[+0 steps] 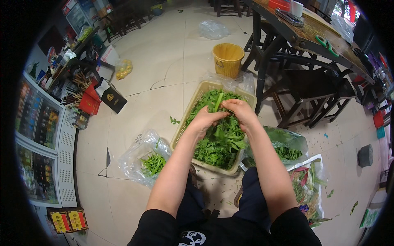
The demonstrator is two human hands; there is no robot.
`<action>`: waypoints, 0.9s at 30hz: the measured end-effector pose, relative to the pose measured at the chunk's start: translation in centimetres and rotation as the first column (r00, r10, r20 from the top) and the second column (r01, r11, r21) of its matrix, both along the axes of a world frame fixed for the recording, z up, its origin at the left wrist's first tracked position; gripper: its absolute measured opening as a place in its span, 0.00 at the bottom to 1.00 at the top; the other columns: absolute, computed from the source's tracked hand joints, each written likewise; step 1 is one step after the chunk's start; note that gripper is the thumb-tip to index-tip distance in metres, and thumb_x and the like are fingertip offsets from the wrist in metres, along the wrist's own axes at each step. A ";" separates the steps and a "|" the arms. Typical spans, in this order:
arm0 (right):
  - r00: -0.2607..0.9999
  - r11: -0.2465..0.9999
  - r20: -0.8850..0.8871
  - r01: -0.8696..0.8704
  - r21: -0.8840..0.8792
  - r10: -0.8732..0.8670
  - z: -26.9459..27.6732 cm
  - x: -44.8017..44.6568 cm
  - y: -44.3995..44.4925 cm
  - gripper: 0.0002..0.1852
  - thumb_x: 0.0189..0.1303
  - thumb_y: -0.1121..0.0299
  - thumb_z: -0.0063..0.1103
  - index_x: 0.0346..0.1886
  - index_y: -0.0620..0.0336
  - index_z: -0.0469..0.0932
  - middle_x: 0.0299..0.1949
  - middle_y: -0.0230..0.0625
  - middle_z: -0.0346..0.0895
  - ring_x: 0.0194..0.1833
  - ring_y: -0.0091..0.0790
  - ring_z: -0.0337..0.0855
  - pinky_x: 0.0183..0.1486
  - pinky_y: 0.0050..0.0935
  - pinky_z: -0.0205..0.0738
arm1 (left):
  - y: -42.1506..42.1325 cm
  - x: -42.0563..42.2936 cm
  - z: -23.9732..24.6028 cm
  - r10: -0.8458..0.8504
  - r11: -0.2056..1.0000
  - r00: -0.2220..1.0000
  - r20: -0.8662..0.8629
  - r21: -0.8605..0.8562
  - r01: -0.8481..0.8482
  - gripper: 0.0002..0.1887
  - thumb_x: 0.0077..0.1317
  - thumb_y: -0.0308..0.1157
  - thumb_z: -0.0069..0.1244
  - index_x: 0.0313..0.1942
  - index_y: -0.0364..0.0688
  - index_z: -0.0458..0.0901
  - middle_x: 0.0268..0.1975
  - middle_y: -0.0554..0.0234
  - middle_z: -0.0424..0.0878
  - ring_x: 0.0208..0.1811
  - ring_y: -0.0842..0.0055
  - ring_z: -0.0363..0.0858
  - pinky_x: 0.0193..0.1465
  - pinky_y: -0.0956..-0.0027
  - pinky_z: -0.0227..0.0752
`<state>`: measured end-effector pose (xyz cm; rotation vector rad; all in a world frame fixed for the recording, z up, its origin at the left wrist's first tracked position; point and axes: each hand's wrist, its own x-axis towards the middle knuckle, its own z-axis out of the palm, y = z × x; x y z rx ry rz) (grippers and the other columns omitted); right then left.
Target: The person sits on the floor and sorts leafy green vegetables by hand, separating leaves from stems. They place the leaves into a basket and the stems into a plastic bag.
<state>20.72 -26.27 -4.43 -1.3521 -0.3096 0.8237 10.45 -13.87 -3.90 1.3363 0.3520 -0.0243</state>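
Observation:
A rectangular cream plastic basket with perforated walls stands on the floor before me, full of leafy greens with jagged leaves. Over its middle, a pale green stalk points up between my hands. My left hand grips it from the left, thumb stretched across towards the other hand. The fingertips of my right hand pinch at the stalk's right side. Blurred leaves hang just below the hands. Left of the basket, an open clear plastic bag holds cut green stems.
Right of the basket lie a clear bag of greens and a white-edged bag of vegetable scraps. A yellow bucket stands behind the basket. Dark wooden stools and a table bearing green-handled scissors are to the right. Drinks coolers line the left.

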 end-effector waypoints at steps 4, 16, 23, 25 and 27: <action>0.993 0.993 -0.021 -0.116 -0.008 0.116 0.5 0.6 -1.0 0.08 0.65 0.67 0.57 0.38 0.61 0.80 0.33 0.27 0.80 0.33 0.19 0.72 0.38 0.20 0.66 | 1.3 -0.4 0.0 -0.077 0.997 0.996 0.035 0.004 0.077 0.13 0.62 0.28 0.56 0.47 0.41 0.78 0.35 0.74 0.82 0.24 0.90 0.64 0.27 0.83 0.58; 0.947 0.991 0.307 -0.059 -0.120 0.094 0.3 -0.8 0.1 0.08 0.68 0.66 0.53 0.36 0.61 0.76 0.29 0.24 0.72 0.32 0.18 0.66 0.36 0.21 0.63 | -0.1 -0.7 0.7 0.069 0.981 0.995 -0.067 0.188 -0.055 0.08 0.64 0.33 0.53 0.41 0.43 0.78 0.27 0.77 0.74 0.24 0.89 0.65 0.24 0.80 0.57; 0.866 0.994 0.495 -0.025 -0.110 0.077 0.2 -1.4 0.8 0.08 0.66 0.67 0.53 0.38 0.63 0.76 0.30 0.29 0.74 0.35 0.23 0.71 0.41 0.25 0.68 | -0.5 -0.1 -0.3 0.269 0.960 0.962 -0.056 -0.061 -0.272 0.10 0.61 0.31 0.51 0.43 0.41 0.78 0.31 0.71 0.77 0.29 0.83 0.71 0.30 0.75 0.64; 0.875 0.992 0.477 -0.025 -0.126 0.083 0.2 -1.5 0.8 0.08 0.66 0.67 0.53 0.39 0.63 0.76 0.30 0.29 0.74 0.35 0.24 0.71 0.41 0.25 0.68 | -0.4 0.0 -0.5 0.253 0.964 0.965 -0.071 -0.071 -0.257 0.12 0.61 0.31 0.50 0.44 0.40 0.77 0.34 0.69 0.78 0.31 0.82 0.73 0.33 0.74 0.67; 0.908 0.992 0.409 -0.045 -0.117 0.089 0.1 -1.4 0.7 0.08 0.67 0.67 0.53 0.39 0.63 0.76 0.30 0.29 0.74 0.35 0.24 0.72 0.41 0.25 0.68 | -0.3 0.0 -0.5 0.257 0.959 0.960 -0.107 -0.097 -0.268 0.13 0.63 0.31 0.50 0.47 0.39 0.75 0.38 0.67 0.79 0.34 0.81 0.75 0.36 0.74 0.71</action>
